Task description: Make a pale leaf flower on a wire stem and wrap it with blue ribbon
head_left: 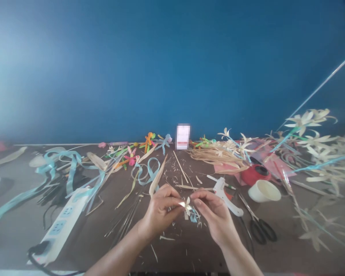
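Note:
Over the middle of the table, my left hand (165, 209) pinches a small cream flower (186, 206) between thumb and fingers. Its pale petals look like dried corn husk and spread to the right of my fingertips. Just beside the petals is my right hand (214, 211), with thumb and forefinger closed together; whatever is between them is too small to make out. Below the flower lie a scrap of blue ribbon (193, 217) and pale trimmings. To the right of my right hand rest a white glue gun (225, 197) and black-handled scissors (258, 226).
A white power strip (61, 226) with a black plug lies at left, near blue ribbon (71, 172) and thin wires (126, 218). On the right are a white cup (264, 191), a red roll (255, 175) and finished husk flowers (322, 153). A blue wall (172, 69) stands behind.

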Available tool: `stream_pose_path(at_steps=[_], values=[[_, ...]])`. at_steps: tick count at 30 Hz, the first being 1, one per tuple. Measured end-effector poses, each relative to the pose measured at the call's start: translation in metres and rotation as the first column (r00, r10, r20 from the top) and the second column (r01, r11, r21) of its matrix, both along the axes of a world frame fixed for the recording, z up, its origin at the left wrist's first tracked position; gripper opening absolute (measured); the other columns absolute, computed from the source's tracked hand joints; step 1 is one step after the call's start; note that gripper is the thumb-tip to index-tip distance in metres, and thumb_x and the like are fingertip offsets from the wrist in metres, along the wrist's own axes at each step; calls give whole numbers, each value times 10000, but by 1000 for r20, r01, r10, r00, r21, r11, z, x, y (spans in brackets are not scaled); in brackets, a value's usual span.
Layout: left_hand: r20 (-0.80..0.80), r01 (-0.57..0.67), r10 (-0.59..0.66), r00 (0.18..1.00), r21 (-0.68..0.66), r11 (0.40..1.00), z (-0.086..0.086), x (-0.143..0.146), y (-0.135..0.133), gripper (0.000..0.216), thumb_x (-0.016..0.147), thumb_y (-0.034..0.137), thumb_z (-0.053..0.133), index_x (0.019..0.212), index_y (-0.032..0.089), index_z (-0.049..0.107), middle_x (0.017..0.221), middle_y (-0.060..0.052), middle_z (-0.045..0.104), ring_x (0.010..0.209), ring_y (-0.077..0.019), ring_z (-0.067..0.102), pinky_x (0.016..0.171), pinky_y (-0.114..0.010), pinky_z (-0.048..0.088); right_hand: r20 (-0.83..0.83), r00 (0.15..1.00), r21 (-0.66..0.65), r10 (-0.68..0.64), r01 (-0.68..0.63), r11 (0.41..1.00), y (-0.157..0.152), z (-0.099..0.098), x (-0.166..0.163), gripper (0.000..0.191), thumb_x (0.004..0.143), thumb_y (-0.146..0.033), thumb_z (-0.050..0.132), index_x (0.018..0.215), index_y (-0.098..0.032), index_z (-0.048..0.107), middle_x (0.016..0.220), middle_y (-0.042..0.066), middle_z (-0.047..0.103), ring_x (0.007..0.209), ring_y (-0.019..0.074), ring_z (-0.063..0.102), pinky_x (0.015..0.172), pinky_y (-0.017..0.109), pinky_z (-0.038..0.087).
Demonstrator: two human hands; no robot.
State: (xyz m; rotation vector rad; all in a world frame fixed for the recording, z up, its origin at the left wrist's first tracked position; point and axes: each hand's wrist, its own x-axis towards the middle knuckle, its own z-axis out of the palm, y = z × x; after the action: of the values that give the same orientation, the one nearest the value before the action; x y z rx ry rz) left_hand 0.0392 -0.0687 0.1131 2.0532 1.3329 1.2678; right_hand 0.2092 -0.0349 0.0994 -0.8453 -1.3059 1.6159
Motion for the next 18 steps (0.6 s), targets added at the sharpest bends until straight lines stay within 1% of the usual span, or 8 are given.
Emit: stream_pose_path(at_steps=[3,6,8,12,18], values=[[-34,7,-6,999,19,1000,-3,1,2,59,736,155,617,707,165,668,673,-29,561,661,-128,517,587,-250,407,87,990,81,107,-114,990,-1,13,6,101,808,-276,564,829,-192,617,762,4,520,619,99,453,546,215,353],[-51,33,-32,998,29,999,-5,2,1,73,742,153,607,701,164,666,663,-29,559,664,-131,513,595,-257,409,132,979,90,153,-166,982,-1,18,7,116,814,-271,554,748,-180,583,659,-19,481,584,95,433,538,219,336],[-55,51,-50,997,30,998,-5,1,0,77,745,157,602,701,167,665,661,-28,557,666,-134,510,598,-262,410,139,978,91,154,-167,982,0,18,6,146,816,-270,546,707,-174,559,630,-27,463,573,94,419,535,221,328],[-56,71,-69,996,30,997,-4,1,-1,61,737,154,613,712,168,666,664,-29,560,659,-131,503,594,-260,402,173,972,83,156,-172,982,0,14,4,170,812,-257,544,669,-166,536,644,-21,482,584,95,422,547,226,327],[-61,101,-98,993,59,993,-5,1,0,26,716,148,639,702,161,657,642,-28,556,654,-133,485,599,-267,390,154,981,21,115,-120,993,-6,12,0,204,797,-255,551,621,-160,507,573,-34,463,544,87,378,521,222,299]])
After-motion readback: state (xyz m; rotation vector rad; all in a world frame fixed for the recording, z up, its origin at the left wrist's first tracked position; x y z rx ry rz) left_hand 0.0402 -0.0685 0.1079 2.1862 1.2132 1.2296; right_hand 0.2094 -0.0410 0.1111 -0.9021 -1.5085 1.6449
